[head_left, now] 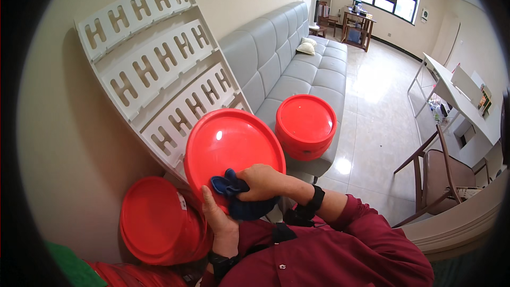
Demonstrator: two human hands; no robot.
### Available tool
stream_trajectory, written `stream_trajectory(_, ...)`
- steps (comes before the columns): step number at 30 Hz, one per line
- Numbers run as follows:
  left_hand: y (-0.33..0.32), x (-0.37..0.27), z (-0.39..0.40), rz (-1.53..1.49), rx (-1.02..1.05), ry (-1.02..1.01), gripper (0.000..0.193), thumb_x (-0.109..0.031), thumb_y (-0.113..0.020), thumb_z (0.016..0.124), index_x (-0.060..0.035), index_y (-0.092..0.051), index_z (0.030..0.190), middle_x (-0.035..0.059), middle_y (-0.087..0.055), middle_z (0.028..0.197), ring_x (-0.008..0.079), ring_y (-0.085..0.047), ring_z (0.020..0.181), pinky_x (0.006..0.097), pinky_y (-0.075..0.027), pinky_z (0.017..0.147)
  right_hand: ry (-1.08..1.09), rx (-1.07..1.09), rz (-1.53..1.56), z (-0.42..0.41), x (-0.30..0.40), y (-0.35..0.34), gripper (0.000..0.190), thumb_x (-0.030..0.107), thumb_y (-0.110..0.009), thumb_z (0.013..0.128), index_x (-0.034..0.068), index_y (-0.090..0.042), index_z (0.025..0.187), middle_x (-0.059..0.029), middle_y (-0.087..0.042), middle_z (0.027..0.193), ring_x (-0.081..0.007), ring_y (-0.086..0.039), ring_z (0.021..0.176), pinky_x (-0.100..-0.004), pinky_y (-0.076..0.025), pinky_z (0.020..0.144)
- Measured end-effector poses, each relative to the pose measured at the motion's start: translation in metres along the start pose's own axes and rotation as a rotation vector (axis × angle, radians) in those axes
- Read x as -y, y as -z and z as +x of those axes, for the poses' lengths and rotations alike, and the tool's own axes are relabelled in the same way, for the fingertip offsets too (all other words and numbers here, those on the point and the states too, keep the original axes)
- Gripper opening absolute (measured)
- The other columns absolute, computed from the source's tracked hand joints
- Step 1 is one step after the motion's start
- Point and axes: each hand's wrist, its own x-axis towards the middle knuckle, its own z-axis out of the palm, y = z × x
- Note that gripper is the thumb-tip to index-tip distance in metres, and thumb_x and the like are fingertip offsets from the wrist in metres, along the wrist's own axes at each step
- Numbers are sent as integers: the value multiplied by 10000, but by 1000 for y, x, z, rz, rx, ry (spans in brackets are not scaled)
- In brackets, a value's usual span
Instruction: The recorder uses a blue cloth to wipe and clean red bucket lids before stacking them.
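A round red plastic lid or shallow dish (pixel 235 139) is held up before my chest, its flat face towards me. My left hand (pixel 221 217) grips its lower left rim, the thumb lying over the edge. In my right hand (pixel 261 181) is a dark blue cloth (pixel 253 207), pressed against the lower part of the red face. A stack of similar red round pieces (pixel 306 119) stands on the near end of the grey sofa. More red round pieces (pixel 153 217) are piled at the lower left, the front one bearing a white label.
A white plastic rack panel (pixel 159 63) with H-shaped cutouts leans on the wall at the left. Behind it runs the grey tufted sofa (pixel 279 52). At the right are a brown chair (pixel 442 171) and a white desk (pixel 458 95). Green material (pixel 73 265) shows at bottom left.
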Motion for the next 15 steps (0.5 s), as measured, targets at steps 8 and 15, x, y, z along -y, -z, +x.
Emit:
stream_trajectory(8,11,12,-3,140,121,10,467,-365,-563,919,-22,-505,1230,95,-570,1210,207,-552,1113,382,-458,953,-23,-327,7,12,13,17,322,273,-656,658,45,-620,882,-198,-629,739,-391,-616,738,-474,-486,669)
stream_trajectory(15,1,9,-12,101,67,24,399,-303,-608,905,-12,-545,1171,71,-601,1137,180,-586,1024,337,-480,912,-265,-582,-97,24,-43,52,327,264,-663,683,47,-636,926,-196,-641,785,-380,-624,766,-457,-491,687)
